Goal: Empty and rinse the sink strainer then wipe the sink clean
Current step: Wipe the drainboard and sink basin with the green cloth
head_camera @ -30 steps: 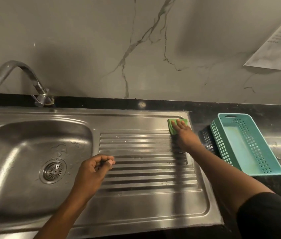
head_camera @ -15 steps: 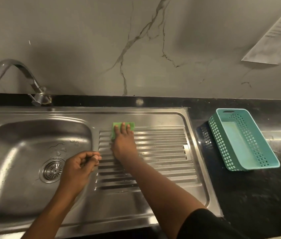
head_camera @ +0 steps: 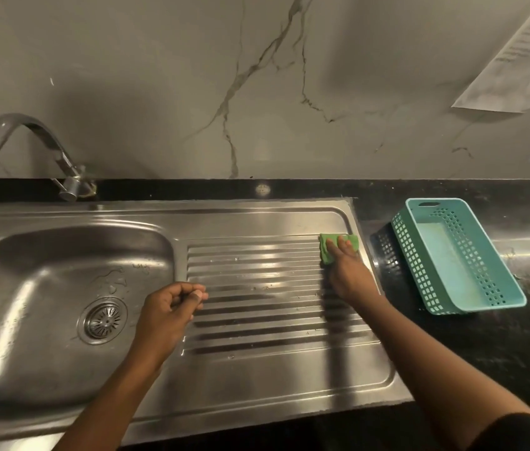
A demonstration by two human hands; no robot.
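Pressing the small green wiping cloth (head_camera: 338, 252) flat under the spread fingers (head_camera: 341, 245) of the right grip (head_camera: 349, 275), now at the far right corner of the ribbed steel drainboard (head_camera: 257, 278) after sweeping across from its far left. Judging the wiping well underway. Keeping the left grip (head_camera: 169, 307) curled on nothing near the round slotted strainer (head_camera: 104, 319), seated in the droplet-flecked steel basin (head_camera: 29, 281). Leaving the teal perforated plastic basket (head_camera: 416, 265) on the black tabletop (head_camera: 484, 353), holding nothing visible.

No legible txt; print on paper sheet (head_camera: 517, 56), upper rt wall (head_camera: 127, 76), too blurry.
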